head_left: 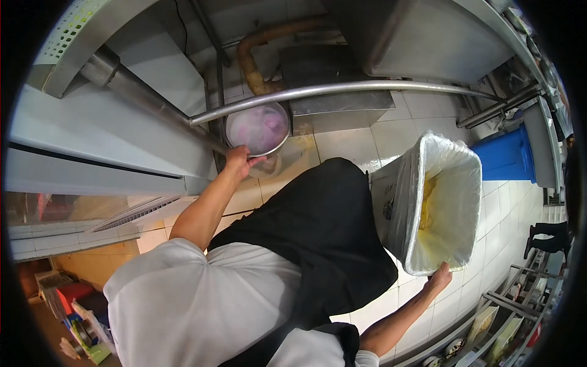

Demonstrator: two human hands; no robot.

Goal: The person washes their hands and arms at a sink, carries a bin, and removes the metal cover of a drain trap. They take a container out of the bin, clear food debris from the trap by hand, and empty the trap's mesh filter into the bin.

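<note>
My left hand [240,160] grips the near rim of a round, whitish bucket [251,129], which stands on the floor below a metal rail. Something pink and purple shows in the bucket; what it is I cannot make out. With its fingers closed over the near corner of the rim, my right hand [439,280] holds a grey trash bin [396,208]. A clear plastic liner [452,235] is folded over the bin's rim, and yellowish matter shows inside it.
A metal rail [342,88] crosses above the bucket, in front of a steel box [342,116]. Beyond the trash bin stands a blue bin [506,156]. Metal racks [507,306] are at the lower right. Another person's dark-clad legs [548,237] show at the far right.
</note>
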